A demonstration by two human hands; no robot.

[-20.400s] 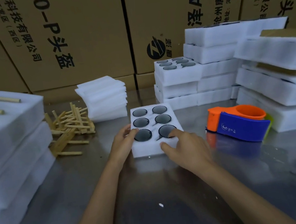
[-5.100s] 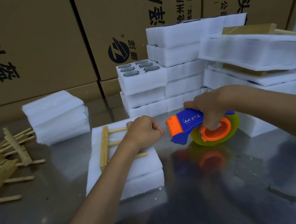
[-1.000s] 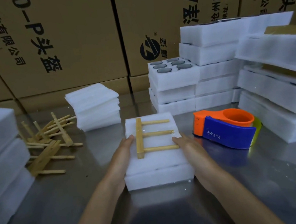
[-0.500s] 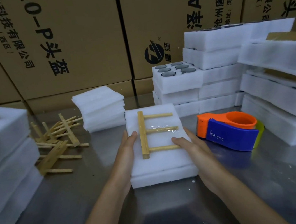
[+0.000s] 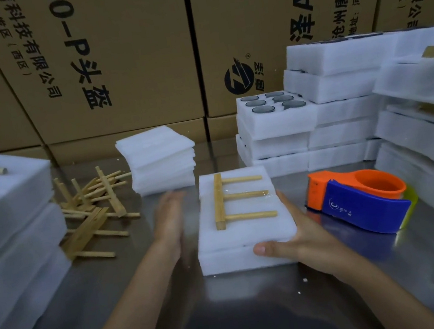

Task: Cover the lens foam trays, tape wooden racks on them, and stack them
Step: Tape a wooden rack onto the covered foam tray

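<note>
The covered foam tray (image 5: pixel 242 232) lies on the surface (image 5: pixel 257 311) before me, long axis running away, wooden rack (image 5: pixel 231 199) taped on top. My right hand (image 5: pixel 300 236) holds its near right corner; my left hand (image 5: pixel 169 220), blurred, fingers straight, is just beside its left edge.

One covered foam tray (image 5: pixel 242 232) lies on the desk (image 5: pixel 257 311), carrying one wooden rack (image 5: pixel 231 199) with three pegs. Right of that tray sits one tape dispenser (image 5: pixel 358 201). Behind the tray, one stack of thin foam sheets (image 5: pixel 159 162) stands; the sheets are too many and too close to count. Left of the tray lies one loose pile of wooden racks (image 5: pixel 92 208), tangled beyond counting. Behind and right of the tray, one open lens tray (image 5: pixel 275 113) shows five lenses. Two hands are in view: the left hand (image 5: pixel 169 223) and the right hand (image 5: pixel 302 236). At least four cardboard boxes (image 5: pixel 113 53) stand behind the tray.
</note>
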